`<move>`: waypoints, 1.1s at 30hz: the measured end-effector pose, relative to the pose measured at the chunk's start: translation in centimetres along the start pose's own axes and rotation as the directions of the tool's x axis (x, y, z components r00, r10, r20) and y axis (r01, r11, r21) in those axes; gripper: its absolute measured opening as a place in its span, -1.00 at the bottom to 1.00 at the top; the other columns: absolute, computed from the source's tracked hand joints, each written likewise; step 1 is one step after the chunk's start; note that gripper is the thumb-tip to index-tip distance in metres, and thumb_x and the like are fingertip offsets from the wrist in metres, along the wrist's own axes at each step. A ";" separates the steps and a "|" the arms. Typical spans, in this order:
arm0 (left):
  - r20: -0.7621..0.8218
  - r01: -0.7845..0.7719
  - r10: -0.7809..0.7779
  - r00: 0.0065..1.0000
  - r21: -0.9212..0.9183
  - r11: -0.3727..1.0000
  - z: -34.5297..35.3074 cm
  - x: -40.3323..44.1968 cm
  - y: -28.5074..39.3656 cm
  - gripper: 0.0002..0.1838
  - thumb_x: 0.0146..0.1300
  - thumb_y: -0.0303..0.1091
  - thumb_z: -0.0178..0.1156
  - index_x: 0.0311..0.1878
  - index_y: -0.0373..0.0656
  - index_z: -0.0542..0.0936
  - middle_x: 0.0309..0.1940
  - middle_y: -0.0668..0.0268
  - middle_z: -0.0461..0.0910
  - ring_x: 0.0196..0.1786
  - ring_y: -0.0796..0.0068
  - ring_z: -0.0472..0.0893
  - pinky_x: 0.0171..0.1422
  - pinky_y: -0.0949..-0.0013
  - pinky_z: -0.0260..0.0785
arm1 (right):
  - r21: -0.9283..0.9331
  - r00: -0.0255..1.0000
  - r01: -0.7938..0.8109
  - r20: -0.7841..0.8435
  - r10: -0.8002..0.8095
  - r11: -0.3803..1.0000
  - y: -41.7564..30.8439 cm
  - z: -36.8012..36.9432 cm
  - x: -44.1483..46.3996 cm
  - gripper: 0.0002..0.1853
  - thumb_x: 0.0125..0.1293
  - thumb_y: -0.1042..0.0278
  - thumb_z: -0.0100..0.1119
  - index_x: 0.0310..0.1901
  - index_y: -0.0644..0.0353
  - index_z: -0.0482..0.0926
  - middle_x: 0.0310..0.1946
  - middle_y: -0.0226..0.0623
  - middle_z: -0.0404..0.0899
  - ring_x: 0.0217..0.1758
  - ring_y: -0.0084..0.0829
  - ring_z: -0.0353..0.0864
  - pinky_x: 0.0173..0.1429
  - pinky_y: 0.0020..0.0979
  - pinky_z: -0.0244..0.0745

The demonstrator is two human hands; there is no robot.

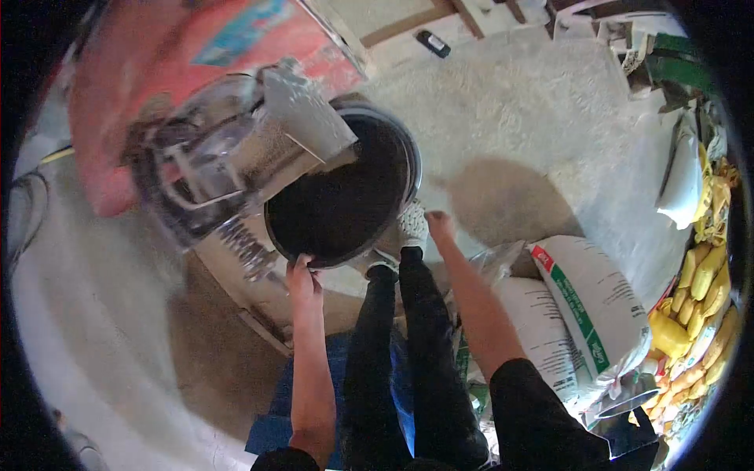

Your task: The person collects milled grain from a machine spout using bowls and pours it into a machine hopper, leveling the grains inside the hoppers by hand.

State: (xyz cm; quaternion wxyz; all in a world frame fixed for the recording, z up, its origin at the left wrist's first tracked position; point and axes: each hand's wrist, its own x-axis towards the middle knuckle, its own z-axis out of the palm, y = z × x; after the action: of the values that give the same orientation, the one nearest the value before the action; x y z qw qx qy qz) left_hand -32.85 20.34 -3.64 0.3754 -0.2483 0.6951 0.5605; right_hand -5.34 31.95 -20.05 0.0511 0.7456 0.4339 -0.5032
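Observation:
A large round black tub (334, 200) stands on the floor under the metal chute (302, 118) of a red machine (212, 47). Its inside is dark, so I cannot make out the contents. My left hand (303, 275) grips the tub's near rim, thumb on top. To the right of the tub, my right hand (441, 225) is closed, close to my right shoe (412, 224) and apart from the rim. Whatever it holds, if anything, is hidden by the fingers. Below the chute is a metal coil spring (247, 247) on the machine.
White printed sacks (585, 302) with a green stripe lie right of my legs. Yellow packets (699, 306) are piled at the far right, near a metal bowl (628, 395). A small black object (433, 44) lies on the concrete floor (510, 102). Blue sheeting (275, 400) is underfoot.

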 end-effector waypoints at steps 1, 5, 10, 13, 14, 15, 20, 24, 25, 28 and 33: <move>-0.040 0.012 -0.011 0.999 0.025 1.000 -0.3 0.3 0.1 -0.72 0.00 -0.61 0.07 -0.15 -0.24 0.39 -0.26 0.28 0.47 -0.28 0.47 0.53 -0.29 0.47 0.45 | -0.020 0.999 0.032 -0.012 -0.033 0.999 1.2 1.8 2.9 -0.58 0.09 0.04 0.20 -0.17 0.25 0.61 -0.23 -0.12 0.64 -0.09 -0.26 0.60 0.04 -0.32 0.43; 0.107 0.036 -0.035 0.994 -0.008 0.999 -1.2 1.9 -0.6 -0.75 0.04 -0.62 0.02 -0.15 -0.28 0.39 -0.21 0.26 0.48 -0.19 0.44 0.53 -0.16 0.44 0.47 | 0.050 0.999 0.013 -0.039 -0.011 0.999 2.1 6.6 9.0 -0.47 0.04 0.01 0.31 -0.08 0.29 0.54 -0.20 -0.13 0.62 -0.15 -0.34 0.60 0.00 -0.33 0.44; 0.116 -0.001 0.007 0.993 -0.051 0.999 1.3 0.3 0.2 -0.67 0.09 -0.62 -0.05 -0.02 -0.41 0.38 -0.05 0.14 0.48 0.01 0.30 0.52 0.14 0.29 0.44 | 0.505 0.988 -0.128 0.136 0.067 0.854 -1.0 6.7 9.3 -0.38 -0.08 0.22 0.43 0.00 0.37 0.46 -0.24 -0.04 0.61 -0.29 -0.36 0.60 -0.22 -0.35 0.50; 0.086 0.019 -0.014 0.996 -0.057 0.998 2.5 0.1 0.7 -0.64 0.09 -0.62 -0.04 0.02 -0.42 0.37 -0.02 0.11 0.48 0.06 0.28 0.50 0.15 0.27 0.44 | 0.304 0.946 -0.055 0.320 -0.047 0.951 -1.0 6.1 10.0 -0.45 -0.05 0.28 0.37 -0.02 0.38 0.46 -0.29 -0.14 0.60 -0.30 -0.38 0.56 -0.23 -0.33 0.47; 0.089 0.018 -0.013 0.996 -0.054 0.998 2.8 -0.3 0.9 -0.64 0.09 -0.62 -0.04 0.02 -0.42 0.37 -0.02 0.11 0.48 0.06 0.28 0.50 0.15 0.27 0.44 | 0.272 0.889 -0.016 0.444 -0.111 0.962 -1.4 5.2 9.4 -0.41 -0.04 0.28 0.33 0.04 0.37 0.41 -0.27 -0.17 0.59 -0.27 -0.36 0.56 -0.17 -0.32 0.46; 0.090 0.024 -0.018 0.996 -0.064 0.998 3.1 -0.8 1.3 -0.64 0.09 -0.63 -0.04 0.01 -0.42 0.38 -0.03 0.11 0.48 0.05 0.28 0.50 0.16 0.27 0.43 | 0.276 0.890 -0.016 0.442 -0.112 0.961 -0.2 5.4 9.3 -0.41 -0.04 0.28 0.33 0.04 0.37 0.41 -0.27 -0.17 0.59 -0.27 -0.36 0.56 -0.17 -0.32 0.46; 0.085 0.056 -0.050 0.995 -0.073 0.996 2.8 -0.1 2.1 -0.65 0.07 -0.64 -0.03 -0.02 -0.42 0.40 -0.03 0.12 0.49 0.04 0.27 0.51 0.18 0.25 0.41 | 0.374 0.965 -0.132 0.258 0.033 0.918 3.4 1.3 5.2 -0.57 -0.05 0.30 0.28 -0.15 0.39 0.47 -0.35 -0.25 0.53 -0.33 -0.41 0.47 -0.27 -0.35 0.39; 0.164 0.062 -0.050 0.985 -0.070 0.996 4.6 -0.2 2.1 -0.71 0.11 -0.60 -0.02 -0.06 -0.34 0.43 -0.09 0.17 0.53 -0.04 0.33 0.54 0.04 0.38 0.46 | 0.271 0.884 -0.308 0.436 0.169 0.912 7.6 -7.5 1.7 -0.53 0.02 0.19 0.22 -0.04 0.24 0.44 -0.16 -0.25 0.49 -0.20 -0.41 0.41 -0.11 -0.32 0.37; 0.227 0.053 -0.035 0.973 -0.077 0.996 5.4 -0.2 1.9 -0.76 0.11 -0.59 -0.01 -0.11 -0.33 0.44 -0.13 0.18 0.54 -0.09 0.36 0.55 0.00 0.41 0.48 | 0.266 0.897 -0.334 0.384 0.218 0.904 8.4 -9.4 -0.1 -0.59 0.08 0.17 0.16 -0.07 0.22 0.48 -0.15 -0.27 0.49 -0.19 -0.42 0.41 -0.08 -0.32 0.36; 0.141 0.123 -0.118 0.983 -0.029 0.992 5.5 2.4 0.2 -0.82 0.12 -0.57 -0.01 -0.19 -0.31 0.44 -0.18 0.23 0.54 -0.14 0.42 0.55 -0.08 0.45 0.48 | 0.225 0.891 -0.225 0.440 0.107 0.948 19.9 -12.1 -1.3 -0.64 0.24 0.13 -0.05 -0.04 0.17 0.52 -0.15 -0.30 0.49 -0.14 -0.42 0.41 0.01 -0.28 0.35; 0.220 0.164 -0.162 0.962 0.010 0.986 4.3 10.3 -5.8 -0.80 0.10 -0.57 -0.01 -0.17 -0.31 0.38 -0.19 0.21 0.48 -0.14 0.40 0.52 -0.16 0.40 0.46 | 0.453 0.873 -0.488 0.248 0.420 0.746 20.1 -19.6 -9.9 -0.75 0.10 0.32 0.10 -0.24 0.30 0.57 -0.15 -0.23 0.48 -0.18 -0.41 0.48 -0.02 -0.39 0.39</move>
State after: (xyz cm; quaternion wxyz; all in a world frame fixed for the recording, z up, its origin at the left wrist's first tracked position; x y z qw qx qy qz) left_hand -33.53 23.85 -15.73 0.4939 -0.2426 0.6243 0.5545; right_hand 21.42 23.65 -9.83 0.0044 0.7811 0.0887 -0.6180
